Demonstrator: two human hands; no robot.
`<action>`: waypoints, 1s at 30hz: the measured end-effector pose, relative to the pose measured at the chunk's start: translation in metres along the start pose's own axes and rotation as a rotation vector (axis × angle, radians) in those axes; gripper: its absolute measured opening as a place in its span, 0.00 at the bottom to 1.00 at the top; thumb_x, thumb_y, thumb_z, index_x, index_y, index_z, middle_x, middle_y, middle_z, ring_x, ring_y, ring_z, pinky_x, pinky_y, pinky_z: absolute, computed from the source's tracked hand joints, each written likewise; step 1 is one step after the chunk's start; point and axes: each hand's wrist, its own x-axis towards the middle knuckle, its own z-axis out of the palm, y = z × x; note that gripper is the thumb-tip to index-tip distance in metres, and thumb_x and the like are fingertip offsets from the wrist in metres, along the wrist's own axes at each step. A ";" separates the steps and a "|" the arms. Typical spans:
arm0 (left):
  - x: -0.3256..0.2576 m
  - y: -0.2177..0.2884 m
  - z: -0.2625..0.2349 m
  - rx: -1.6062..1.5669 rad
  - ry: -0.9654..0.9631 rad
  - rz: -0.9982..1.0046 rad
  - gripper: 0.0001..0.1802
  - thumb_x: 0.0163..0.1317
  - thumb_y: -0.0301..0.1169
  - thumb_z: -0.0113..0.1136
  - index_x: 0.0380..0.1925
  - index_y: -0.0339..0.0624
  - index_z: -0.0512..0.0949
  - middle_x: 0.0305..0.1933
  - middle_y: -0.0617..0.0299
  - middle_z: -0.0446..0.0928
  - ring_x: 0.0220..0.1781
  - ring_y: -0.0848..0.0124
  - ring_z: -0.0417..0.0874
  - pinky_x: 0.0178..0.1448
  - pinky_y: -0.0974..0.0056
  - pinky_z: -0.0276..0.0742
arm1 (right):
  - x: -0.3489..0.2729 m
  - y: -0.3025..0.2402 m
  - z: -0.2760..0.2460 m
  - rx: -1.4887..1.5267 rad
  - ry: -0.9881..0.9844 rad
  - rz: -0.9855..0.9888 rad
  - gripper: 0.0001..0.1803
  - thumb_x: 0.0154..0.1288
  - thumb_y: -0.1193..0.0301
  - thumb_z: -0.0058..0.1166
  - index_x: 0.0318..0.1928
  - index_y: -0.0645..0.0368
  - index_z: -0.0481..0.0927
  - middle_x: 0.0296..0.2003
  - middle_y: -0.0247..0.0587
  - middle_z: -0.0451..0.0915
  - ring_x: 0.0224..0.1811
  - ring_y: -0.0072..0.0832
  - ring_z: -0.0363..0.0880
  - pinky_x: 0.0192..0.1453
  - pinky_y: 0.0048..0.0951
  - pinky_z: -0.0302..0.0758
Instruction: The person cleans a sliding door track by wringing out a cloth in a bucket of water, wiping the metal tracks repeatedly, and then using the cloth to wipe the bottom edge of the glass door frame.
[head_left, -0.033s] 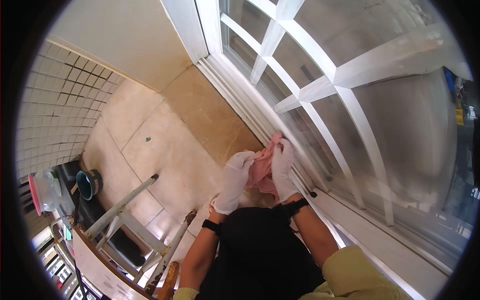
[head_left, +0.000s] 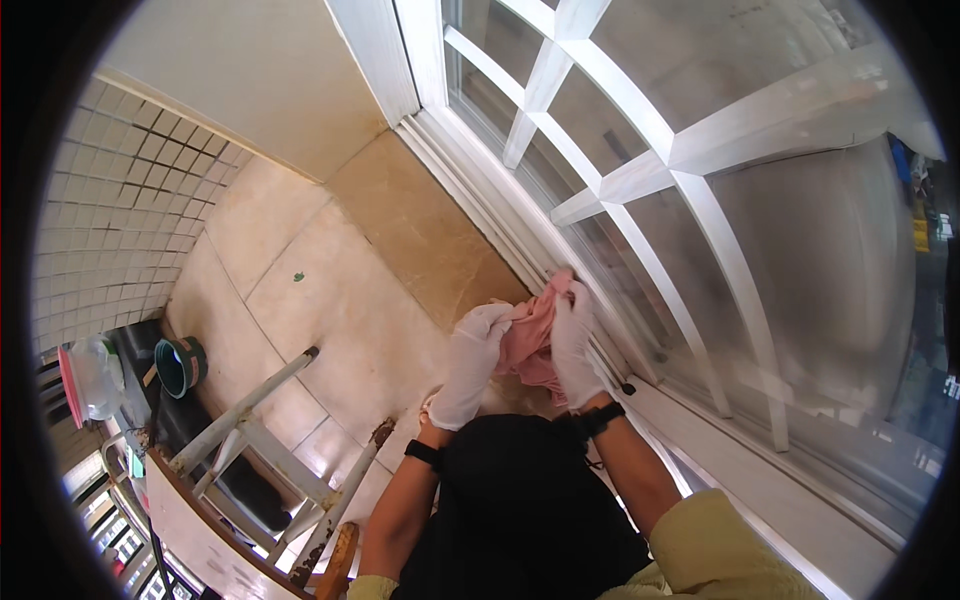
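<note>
Cloth [head_left: 529, 340], plain pink, bunches between gloved hands [head_left: 573, 335].

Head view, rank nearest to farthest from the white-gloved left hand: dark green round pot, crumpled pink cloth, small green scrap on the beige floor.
1. Crumpled pink cloth: held, right of the left hand.
2. Small green scrap: on the floor, upper left.
3. Dark green round pot: farthest left.

On the floor [head_left: 345, 275] — pale, tiled — lies a scrap [head_left: 298, 277] (small and green).
</note>
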 end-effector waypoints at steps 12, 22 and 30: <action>-0.002 0.027 -0.004 -0.049 -0.218 0.003 0.08 0.59 0.27 0.55 0.37 0.39 0.80 0.32 0.53 0.79 0.34 0.59 0.80 0.40 0.62 0.74 | -0.046 -0.025 -0.084 0.071 -0.052 0.157 0.19 0.64 0.73 0.44 0.56 0.65 0.68 0.52 0.51 0.72 0.53 0.36 0.71 0.58 0.32 0.65; 0.013 0.022 -0.007 -0.269 -0.122 -0.275 0.12 0.64 0.26 0.53 0.45 0.34 0.77 0.41 0.62 0.80 0.41 0.78 0.78 0.48 0.72 0.74 | 0.007 -0.025 0.005 -0.179 0.072 -0.104 0.14 0.64 0.72 0.41 0.48 0.65 0.71 0.46 0.54 0.75 0.47 0.39 0.74 0.54 0.38 0.68; -0.023 0.008 -0.031 -0.379 -0.191 -0.269 0.12 0.65 0.29 0.52 0.45 0.35 0.77 0.38 0.63 0.80 0.41 0.76 0.77 0.47 0.71 0.73 | -0.015 -0.036 -0.060 1.105 -0.399 0.388 0.19 0.61 0.66 0.38 0.50 0.64 0.69 0.47 0.45 0.72 0.54 0.39 0.71 0.60 0.37 0.67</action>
